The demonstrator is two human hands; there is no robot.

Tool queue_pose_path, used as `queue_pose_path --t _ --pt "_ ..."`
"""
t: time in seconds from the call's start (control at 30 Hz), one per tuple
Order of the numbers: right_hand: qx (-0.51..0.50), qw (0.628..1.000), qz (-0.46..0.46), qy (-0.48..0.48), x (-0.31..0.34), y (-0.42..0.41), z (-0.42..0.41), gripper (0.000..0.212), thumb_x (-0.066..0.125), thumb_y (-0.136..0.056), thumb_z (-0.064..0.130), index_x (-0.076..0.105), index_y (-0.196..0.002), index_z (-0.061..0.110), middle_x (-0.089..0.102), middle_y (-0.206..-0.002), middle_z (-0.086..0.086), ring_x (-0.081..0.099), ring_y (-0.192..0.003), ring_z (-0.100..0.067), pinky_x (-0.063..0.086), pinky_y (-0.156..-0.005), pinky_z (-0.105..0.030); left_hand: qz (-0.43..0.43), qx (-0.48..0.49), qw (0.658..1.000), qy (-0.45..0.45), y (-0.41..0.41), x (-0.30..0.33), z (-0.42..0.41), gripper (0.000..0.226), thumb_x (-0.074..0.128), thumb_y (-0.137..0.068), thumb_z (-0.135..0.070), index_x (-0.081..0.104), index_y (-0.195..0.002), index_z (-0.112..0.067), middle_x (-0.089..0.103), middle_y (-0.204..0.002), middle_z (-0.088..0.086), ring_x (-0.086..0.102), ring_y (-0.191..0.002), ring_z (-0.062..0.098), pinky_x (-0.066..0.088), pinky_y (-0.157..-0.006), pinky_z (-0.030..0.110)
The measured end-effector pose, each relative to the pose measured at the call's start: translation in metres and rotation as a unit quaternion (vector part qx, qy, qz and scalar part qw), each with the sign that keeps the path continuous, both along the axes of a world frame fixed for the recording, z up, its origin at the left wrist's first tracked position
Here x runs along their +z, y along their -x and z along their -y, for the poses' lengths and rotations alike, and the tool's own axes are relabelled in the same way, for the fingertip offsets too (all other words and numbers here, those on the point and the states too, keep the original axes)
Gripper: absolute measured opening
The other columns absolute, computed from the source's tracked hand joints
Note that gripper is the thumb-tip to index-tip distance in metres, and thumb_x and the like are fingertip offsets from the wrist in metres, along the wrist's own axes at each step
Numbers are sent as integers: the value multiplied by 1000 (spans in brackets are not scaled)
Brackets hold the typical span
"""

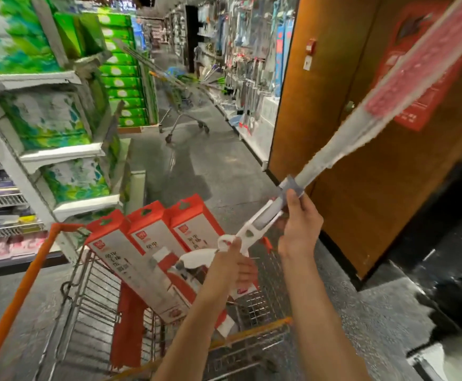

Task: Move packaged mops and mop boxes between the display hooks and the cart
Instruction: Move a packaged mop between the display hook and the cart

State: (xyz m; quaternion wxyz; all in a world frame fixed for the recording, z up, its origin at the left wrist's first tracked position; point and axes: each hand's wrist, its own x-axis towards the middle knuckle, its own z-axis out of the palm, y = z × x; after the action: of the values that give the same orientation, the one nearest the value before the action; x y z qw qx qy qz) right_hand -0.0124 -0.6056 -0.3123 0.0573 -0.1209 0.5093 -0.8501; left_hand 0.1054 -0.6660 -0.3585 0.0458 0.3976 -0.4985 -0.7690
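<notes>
Three mop boxes (152, 257) sit in cart (31, 270). Left hand (234, 266) and right hand (300, 224) both grasp packaged mop (334, 149) above cart; hanging or loading apparently pending.

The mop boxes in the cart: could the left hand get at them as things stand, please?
Probably not yet. The left hand hovers just above the mop boxes with nothing between, but it grips the mop handle, as does the right hand.
</notes>
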Motion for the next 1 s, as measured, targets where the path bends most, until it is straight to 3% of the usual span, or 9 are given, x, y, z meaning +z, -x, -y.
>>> queue_pose_path --t 0.13,0.3,0.4,0.5,0.63,0.73,0.9,1.0 --pt "-49 998 17 43 4 2 -42 16 64 -97 18 77 -101 27 75 -83 7 69 -78 -11 55 -66 -28 -75 15 988 -136 17 -9 -38 91 31 -99 -67 44 -140 13 56 -137 31 60 -120 41 53 -91 42" --pt "-116 986 89 76 4 10 -99 18 67 -95 23 76 -111 23 75 -92 5 71 -88 -12 58 -74 -33 -193 81 934 -290 44 -10 -92 98 44 -96 -65 14 -154 9 35 -153 32 41 -140 43 39 -108 48" --pt "-141 979 116 96 6 17 -132 22 69 -94 24 75 -115 20 77 -98 5 73 -93 -11 61 -83 -40 -254 132 902 -323 62 -14 -121 66 44 -104 -43 32 -150 3 41 -150 28 43 -138 42 36 -113 49" --pt "-166 970 136 110 3 23 -166 22 69 -94 26 75 -114 19 75 -100 1 73 -89 -10 62 -82 -41 -280 153 897 -307 77 -11 -146 44 46 -105 -30 52 -136 0 55 -139 23 59 -119 36 44 -104 46" --pt "-207 956 162 129 -2 27 -206 23 67 -96 27 73 -116 16 75 -94 2 74 -80 -9 62 -79 -42 -286 142 894 -313 85 -9 -175 39 47 -105 -32 60 -127 -3 68 -123 22 70 -103 30 53 -89 43" --pt "-231 944 188 144 -8 27 -235 31 65 -98 29 69 -125 14 75 -107 -2 74 -89 -12 61 -83 -45 -279 125 903 -303 90 -10 -197 36 47 -105 -32 63 -119 -3 73 -114 19 67 -107 29 49 -103 44" --pt "-245 924 227 189 -18 20 -272 34 60 -100 31 64 -128 13 69 -116 -7 66 -107 -21 57 -90 -50 -254 87 903 -335 98 -8 -224 39 58 -99 -35 61 -120 -3 65 -125 21 61 -117 31 48 -104 46" --pt "-255 906 250 225 -25 15 -287 36 60 -100 31 62 -130 11 67 -114 -6 62 -113 -25 55 -93 -51 -241 55 922 -298 103 -8 -236 39 56 -101 -36 58 -130 -10 64 -128 17 62 -117 30 53 -93 46"
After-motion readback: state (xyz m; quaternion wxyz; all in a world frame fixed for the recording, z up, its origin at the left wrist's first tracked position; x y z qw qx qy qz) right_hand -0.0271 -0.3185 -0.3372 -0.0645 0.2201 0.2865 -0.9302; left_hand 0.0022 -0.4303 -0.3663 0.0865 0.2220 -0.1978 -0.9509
